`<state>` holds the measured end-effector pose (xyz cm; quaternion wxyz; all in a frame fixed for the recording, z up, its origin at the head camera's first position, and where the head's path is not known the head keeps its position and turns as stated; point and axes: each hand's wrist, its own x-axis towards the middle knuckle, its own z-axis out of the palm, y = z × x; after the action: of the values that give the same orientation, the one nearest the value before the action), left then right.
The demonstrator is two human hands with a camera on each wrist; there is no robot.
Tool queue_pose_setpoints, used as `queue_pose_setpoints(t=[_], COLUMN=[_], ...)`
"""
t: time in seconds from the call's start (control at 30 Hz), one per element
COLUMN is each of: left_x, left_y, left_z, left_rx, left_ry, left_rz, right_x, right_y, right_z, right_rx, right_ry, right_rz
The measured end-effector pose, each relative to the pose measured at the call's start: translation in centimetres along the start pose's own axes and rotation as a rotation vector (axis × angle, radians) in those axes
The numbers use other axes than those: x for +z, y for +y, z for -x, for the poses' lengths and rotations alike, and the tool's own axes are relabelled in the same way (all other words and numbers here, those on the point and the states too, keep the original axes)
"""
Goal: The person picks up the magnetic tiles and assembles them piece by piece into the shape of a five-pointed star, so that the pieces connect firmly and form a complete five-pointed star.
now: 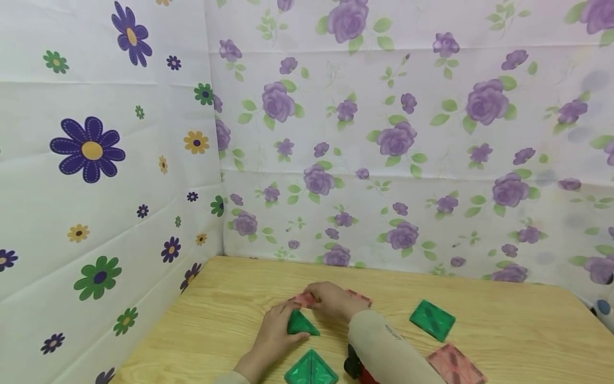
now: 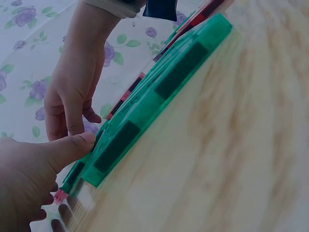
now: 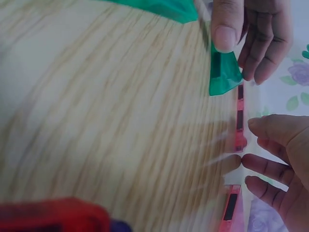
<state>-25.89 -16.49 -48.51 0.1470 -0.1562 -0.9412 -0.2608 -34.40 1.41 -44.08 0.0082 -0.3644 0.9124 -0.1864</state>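
Note:
My left hand [image 1: 271,333] holds a green translucent triangular magnetic tile [image 1: 301,324] on the wooden table, thumb at its near side and fingers along the far side. In the left wrist view, the thumb [image 2: 77,140] lies against the edge of the green tile [image 2: 159,92]. My right hand [image 1: 334,302] is just beyond, its fingertips down at a pink translucent tile [image 1: 303,300] that adjoins the green one. The right wrist view shows the right hand's thumb and fingers [image 3: 268,166] spread apart beside the pink tile [image 3: 240,121]. Another pink tile [image 1: 362,298] lies partly hidden behind the right hand.
Two green triangular tiles [image 1: 310,368] lie side by side near the front. Over on the right are a green square tile [image 1: 433,320] and a pink square tile [image 1: 455,364]. A red object with black parts [image 1: 354,364] sits partly under the right forearm. Floral cloths [image 1: 403,160] hang behind and left.

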Motion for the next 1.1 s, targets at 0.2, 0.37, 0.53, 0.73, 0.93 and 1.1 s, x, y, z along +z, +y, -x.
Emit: queue_pose_setpoints(t=[0.2,0.37,0.53,0.73,0.93,1.1], left_x=[0.2,0.2,0.0,0.1,0.2,0.2], left_y=[0.0,0.0,0.0,0.0,-0.2,-0.3], left_z=[0.0,-0.1,-0.2,-0.3,-0.4,-0.3], left_rx=[-0.002,-0.009,-0.013,-0.023,-0.029,-0.025], left_ry=[-0.001,-0.011,-0.012,-0.015,-0.013,-0.009], left_rz=[0.001,0.000,-0.013,-0.041,-0.046,-0.041], right_x=[0.5,0.5,0.2,-0.3,-0.7,-0.7], right_y=[0.2,0.1,-0.3,-0.8,-1.2,-1.2], right_z=[-0.2,-0.2,0.2,0.8,1.2,1.4], right_rx=[-0.007,0.026,0.001,-0.001,0.022,0.013], right_ry=[0.017,0.013,0.018,0.023,0.005,0.000], right_rz=[0.082,0.107,0.155,0.195,0.221,0.237])
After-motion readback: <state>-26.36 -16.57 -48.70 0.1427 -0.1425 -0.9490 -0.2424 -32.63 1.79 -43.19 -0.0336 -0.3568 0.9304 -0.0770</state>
